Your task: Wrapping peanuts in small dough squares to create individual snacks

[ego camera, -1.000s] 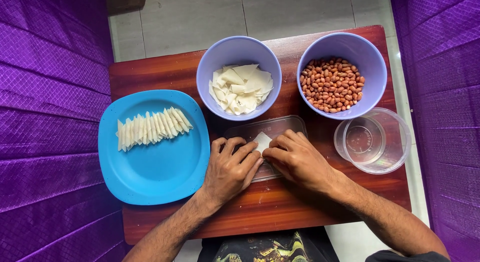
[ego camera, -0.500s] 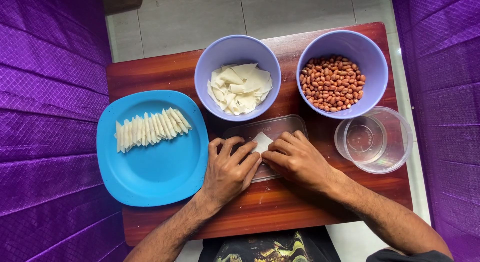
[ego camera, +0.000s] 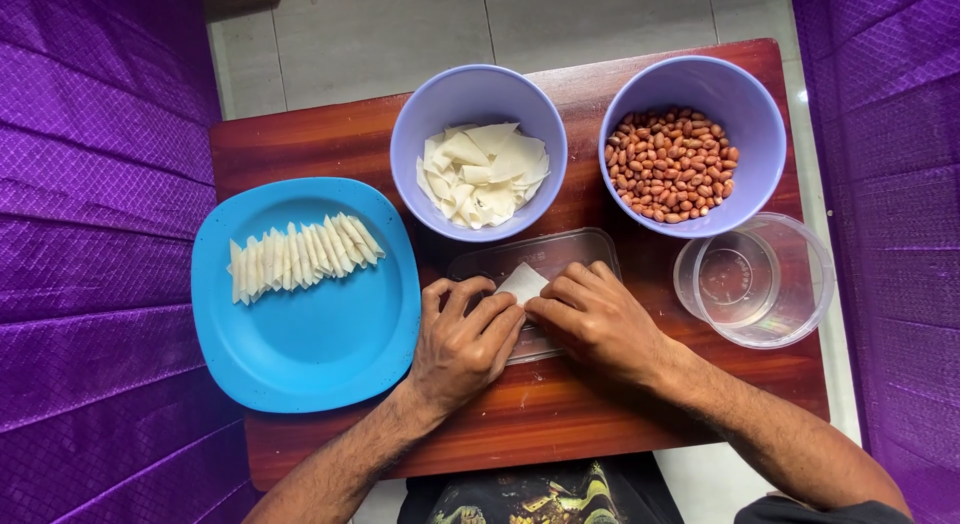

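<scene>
Head view: left hand (ego camera: 462,342) and right hand (ego camera: 593,319), fingers curled, together pinched one white wrapper (ego camera: 522,281) over clear lid (ego camera: 560,254); blue plate (ego camera: 300,364) beside.

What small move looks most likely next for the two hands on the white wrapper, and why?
Probably finishing the fold: left hand and right hand both pinch the small white wrapper on the clear lid, and the blue plate already holds a row of folded pieces.
</scene>
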